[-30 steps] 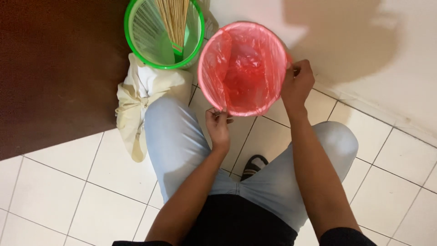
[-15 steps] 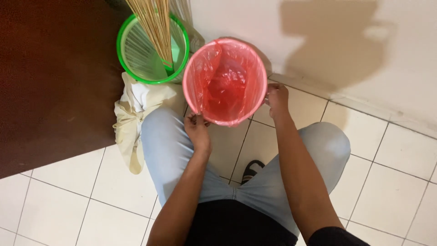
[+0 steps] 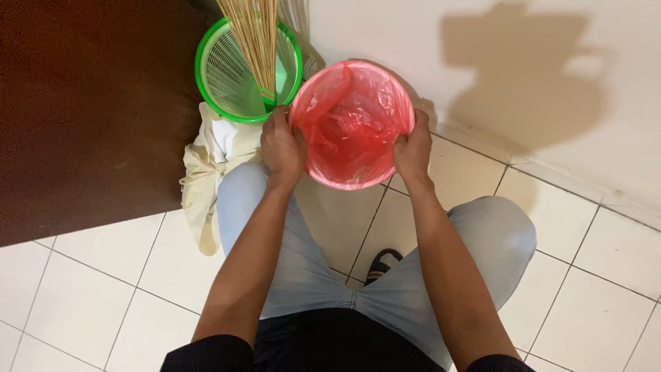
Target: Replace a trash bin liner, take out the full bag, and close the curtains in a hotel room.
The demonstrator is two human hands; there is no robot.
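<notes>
I crouch over one round bin lined with a thin red plastic bag [image 3: 351,124], which stands on the pale tiled floor [image 3: 103,303] close to the white wall [image 3: 551,62]. My left hand [image 3: 283,146] is curled around the bin's left rim, fingers closed on the bag's edge there. My right hand [image 3: 412,148] grips the opposite rim the same way, thumb over the top and fingers wrapped on the outside. So both hands hold the one bin between them, just ahead of my knees.

Just beside the bin, to its left and touching my left hand's fingertips, stands one round green plastic basket with slotted walls [image 3: 227,69]. One bundle of thin tan broom sticks [image 3: 253,34] leans into it. Below the basket lies one crumpled cream cloth bag [image 3: 206,165], pressed against my left leg in light blue jeans [image 3: 303,262]. One dark sandal [image 3: 381,265] shows between my legs. A dark brown wooden panel [image 3: 82,110] fills the left side.
</notes>
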